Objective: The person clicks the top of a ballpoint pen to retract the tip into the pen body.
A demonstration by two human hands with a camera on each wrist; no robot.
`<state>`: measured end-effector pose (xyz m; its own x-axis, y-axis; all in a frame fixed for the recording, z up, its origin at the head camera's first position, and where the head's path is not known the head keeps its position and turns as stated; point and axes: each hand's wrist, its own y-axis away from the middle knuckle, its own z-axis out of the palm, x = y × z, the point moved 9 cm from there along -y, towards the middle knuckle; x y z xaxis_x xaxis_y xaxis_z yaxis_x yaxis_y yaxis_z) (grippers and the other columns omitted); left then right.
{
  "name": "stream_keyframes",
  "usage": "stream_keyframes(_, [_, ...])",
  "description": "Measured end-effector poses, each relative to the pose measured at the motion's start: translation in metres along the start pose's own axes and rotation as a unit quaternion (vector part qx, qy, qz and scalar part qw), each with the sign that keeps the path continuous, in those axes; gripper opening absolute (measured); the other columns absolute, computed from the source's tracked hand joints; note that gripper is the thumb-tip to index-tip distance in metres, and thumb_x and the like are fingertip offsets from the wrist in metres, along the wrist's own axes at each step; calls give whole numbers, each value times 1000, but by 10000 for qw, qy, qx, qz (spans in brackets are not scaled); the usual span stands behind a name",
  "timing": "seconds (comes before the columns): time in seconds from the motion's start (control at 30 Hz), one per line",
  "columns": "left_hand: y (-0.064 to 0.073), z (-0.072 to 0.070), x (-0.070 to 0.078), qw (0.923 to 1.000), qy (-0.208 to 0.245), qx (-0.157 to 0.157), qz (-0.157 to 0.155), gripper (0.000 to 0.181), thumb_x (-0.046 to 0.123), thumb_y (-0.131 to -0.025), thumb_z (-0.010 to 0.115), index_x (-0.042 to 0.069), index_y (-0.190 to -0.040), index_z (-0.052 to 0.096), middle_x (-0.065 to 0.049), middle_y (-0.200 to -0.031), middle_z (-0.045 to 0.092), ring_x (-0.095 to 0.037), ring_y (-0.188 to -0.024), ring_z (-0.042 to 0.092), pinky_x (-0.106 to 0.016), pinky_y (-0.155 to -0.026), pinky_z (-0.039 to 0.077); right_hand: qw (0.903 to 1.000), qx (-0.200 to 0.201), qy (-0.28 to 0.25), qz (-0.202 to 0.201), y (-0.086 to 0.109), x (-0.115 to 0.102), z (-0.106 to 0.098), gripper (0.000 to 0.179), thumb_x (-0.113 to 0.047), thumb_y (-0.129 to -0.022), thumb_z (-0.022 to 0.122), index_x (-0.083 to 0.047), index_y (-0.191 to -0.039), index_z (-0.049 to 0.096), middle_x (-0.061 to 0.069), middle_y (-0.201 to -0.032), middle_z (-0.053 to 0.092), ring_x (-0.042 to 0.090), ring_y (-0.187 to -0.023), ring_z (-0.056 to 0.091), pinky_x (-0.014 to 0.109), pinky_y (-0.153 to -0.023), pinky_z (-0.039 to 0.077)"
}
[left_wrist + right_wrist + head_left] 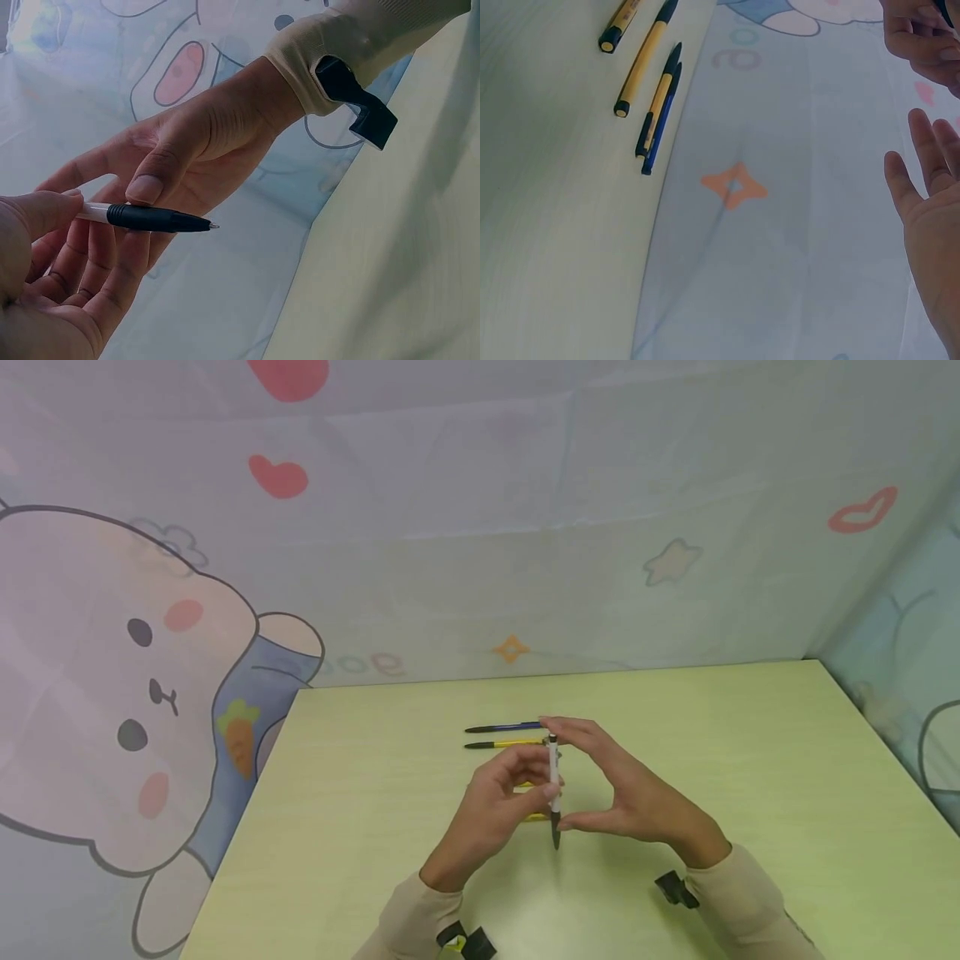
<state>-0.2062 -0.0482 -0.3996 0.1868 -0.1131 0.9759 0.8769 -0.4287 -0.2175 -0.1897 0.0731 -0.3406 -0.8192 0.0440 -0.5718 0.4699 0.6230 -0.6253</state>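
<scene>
A white pen with a black grip [554, 777] stands nearly upright above the table, metal tip downward. My left hand [487, 810] pinches its white barrel between thumb and fingers. Around the pen, on the other side, my right hand [637, 797] is spread, index finger near the top end and thumb by the black grip. In the left wrist view the right thumb [145, 189] lies close against the grip; whether it touches cannot be told. Extended fingers of the right hand [937, 217] show in the right wrist view, where the pen's body is out of sight.
Behind the hands, a blue pen [498, 727] and a yellow pen [498, 745] lie parallel on the pale table [360, 793]. Two more yellow pens [641, 71] lie nearer, partly hidden by the left hand in the head view. A printed cloth [465, 527] hangs along the back edge.
</scene>
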Motion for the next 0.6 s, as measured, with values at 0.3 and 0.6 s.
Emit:
stream_keyframes(0.3, [1, 0, 0, 10000, -37, 21, 24, 32, 10, -99, 67, 10, -130, 60, -11, -109, 66, -19, -102, 65, -39, -78, 62, 9999, 42, -54, -107, -2, -4, 0, 100, 2, -67, 92, 12, -147, 33, 31, -154, 32, 34, -146, 32, 25, -121, 27])
stream_keyframes(0.6, [1, -1, 2, 9999, -132, 25, 35, 32, 14, -100, 66, 11, -131, 59, -12, -111, 65, -22, -103, 65, -38, -81, 62, 10000, 52, -55, 52, -2, -3, 0, 100, 4, -67, 91, 13, -147, 31, 30, -156, 31, 34, -143, 37, 25, -119, 30])
